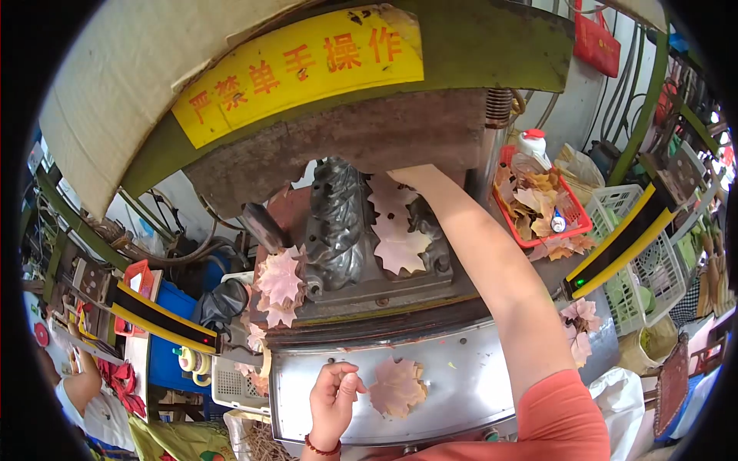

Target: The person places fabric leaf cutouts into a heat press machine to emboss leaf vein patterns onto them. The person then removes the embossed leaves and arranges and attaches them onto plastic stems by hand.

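Leaves (278,278), pink and maple-shaped, bunch just left of the ridged black die half (336,223) in the press. Nearer the person, over the steel tray (469,392), the left hand (334,399) has its fingers curled in and its thumb close to the forefinger; whether anything is pinched there cannot be told. Immediately right of those fingertips, flat on the tray, lies a brownish-pink maple leaf stack (397,388), nearly as broad as long, with no marked long axis; the left hand is plainly the nearer one to it. Farther off, right of the ridged half, a pink leaf strip (396,230) lies in the die, its long axis running away from the person. The right forearm (492,269) slants in along the strip's right side, toward its far end; the right hand is hidden behind the rusty upper plate (369,127), so its fingers cannot be judged. Past the arm stand a red plastic basket (570,231) of brown leaves and a yellow-and-black bar (624,240).
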The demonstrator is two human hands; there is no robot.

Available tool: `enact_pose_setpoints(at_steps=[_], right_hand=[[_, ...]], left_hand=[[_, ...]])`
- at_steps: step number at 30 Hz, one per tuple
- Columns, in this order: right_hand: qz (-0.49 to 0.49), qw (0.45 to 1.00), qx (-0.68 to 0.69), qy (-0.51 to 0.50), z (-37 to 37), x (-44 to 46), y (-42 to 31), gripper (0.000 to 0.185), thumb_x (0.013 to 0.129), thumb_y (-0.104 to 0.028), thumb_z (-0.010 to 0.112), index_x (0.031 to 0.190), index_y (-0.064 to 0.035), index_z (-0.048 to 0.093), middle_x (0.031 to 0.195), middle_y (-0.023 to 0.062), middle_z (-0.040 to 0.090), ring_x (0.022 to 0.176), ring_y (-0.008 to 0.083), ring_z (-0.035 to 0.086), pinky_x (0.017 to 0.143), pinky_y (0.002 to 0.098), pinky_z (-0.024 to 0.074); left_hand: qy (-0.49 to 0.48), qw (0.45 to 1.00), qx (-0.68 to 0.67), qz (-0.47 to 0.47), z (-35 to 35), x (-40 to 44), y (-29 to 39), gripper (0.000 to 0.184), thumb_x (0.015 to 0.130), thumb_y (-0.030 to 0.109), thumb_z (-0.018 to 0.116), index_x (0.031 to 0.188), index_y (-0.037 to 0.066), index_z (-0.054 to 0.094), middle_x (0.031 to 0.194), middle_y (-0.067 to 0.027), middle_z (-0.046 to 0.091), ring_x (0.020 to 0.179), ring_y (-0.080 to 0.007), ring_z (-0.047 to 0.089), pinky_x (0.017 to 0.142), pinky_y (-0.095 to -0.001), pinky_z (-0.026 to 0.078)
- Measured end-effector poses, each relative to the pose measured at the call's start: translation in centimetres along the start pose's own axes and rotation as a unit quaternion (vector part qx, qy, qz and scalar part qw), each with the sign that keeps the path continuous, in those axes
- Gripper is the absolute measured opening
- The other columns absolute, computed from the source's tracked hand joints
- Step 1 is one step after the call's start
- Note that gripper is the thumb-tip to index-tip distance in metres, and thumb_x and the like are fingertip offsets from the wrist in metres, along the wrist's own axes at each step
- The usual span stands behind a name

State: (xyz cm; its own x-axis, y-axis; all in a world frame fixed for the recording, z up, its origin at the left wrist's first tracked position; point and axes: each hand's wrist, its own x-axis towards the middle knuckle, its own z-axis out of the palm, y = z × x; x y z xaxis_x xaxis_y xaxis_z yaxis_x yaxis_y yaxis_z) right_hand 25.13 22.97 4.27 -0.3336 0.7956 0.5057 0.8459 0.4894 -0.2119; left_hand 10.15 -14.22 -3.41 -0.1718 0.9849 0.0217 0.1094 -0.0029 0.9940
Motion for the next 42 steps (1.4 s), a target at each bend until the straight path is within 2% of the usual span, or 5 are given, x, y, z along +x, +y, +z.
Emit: enact_pose_setpoints(at_steps=[9,14,22,36,42], right_hand=[[-0.064,0.990,-0.029,0.124,2.1,0.6,2.9,0.050,0.093,-0.041,0.046,0.134,-0.0133,0.047,0.137,0.0125,0.047,0.126,0.0294,0.043,0.105,0.0393,0.0343],[-0.065,0.981,0.180,-0.025,7.3,2.8,6.3,0.030,0.086,-0.010,0.049,0.115,-0.0066,0.058,0.111,0.0132,0.062,0.108,0.0215,0.056,0.095,0.0363,0.0435],[-0.113,0.980,-0.014,0.166,1.2,1.1,-0.5,0.027,0.088,-0.021,0.052,0.107,-0.0041,0.060,0.097,0.0189,0.065,0.098,0.0311,0.061,0.086,0.0376,0.0476],[-0.110,0.882,0.329,-0.318,-1.5,-2.7,-15.7,0.052,0.083,-0.057,0.053,0.084,-0.0076,0.070,0.087,0.0115,0.069,0.087,0.0326,0.064,0.083,0.0377,0.0480],[-0.202,0.973,0.112,0.003,0.6,4.3,-7.7,0.039,0.090,-0.036,0.049,0.118,-0.0106,0.060,0.118,0.0130,0.061,0.111,0.0302,0.055,0.096,0.0387,0.0418]], left_hand=[[0.097,0.993,0.003,0.065,-3.4,3.6,1.4,0.011,0.095,0.010,0.053,0.100,0.001,0.054,0.073,-0.0042,0.062,0.061,-0.0052,0.051,0.057,-0.0178,0.040],[0.238,0.956,0.058,0.160,-6.1,9.1,4.0,0.012,0.093,0.008,0.056,0.097,-0.002,0.062,0.079,-0.0031,0.062,0.067,-0.0076,0.054,0.060,-0.0206,0.042],[0.216,0.823,0.480,0.214,-8.5,14.9,3.0,0.014,0.071,0.013,0.070,0.085,0.009,0.072,0.081,-0.0089,0.060,0.079,-0.0275,0.054,0.073,-0.0369,0.043],[0.320,0.822,0.372,0.288,-6.6,14.7,5.5,0.012,0.077,0.019,0.071,0.086,0.010,0.070,0.082,-0.0069,0.058,0.085,-0.0272,0.053,0.074,-0.0374,0.041],[0.266,0.837,0.423,0.223,-8.5,14.6,3.2,0.016,0.074,0.019,0.070,0.088,0.011,0.071,0.087,-0.0077,0.059,0.089,-0.0281,0.054,0.078,-0.0388,0.040]])
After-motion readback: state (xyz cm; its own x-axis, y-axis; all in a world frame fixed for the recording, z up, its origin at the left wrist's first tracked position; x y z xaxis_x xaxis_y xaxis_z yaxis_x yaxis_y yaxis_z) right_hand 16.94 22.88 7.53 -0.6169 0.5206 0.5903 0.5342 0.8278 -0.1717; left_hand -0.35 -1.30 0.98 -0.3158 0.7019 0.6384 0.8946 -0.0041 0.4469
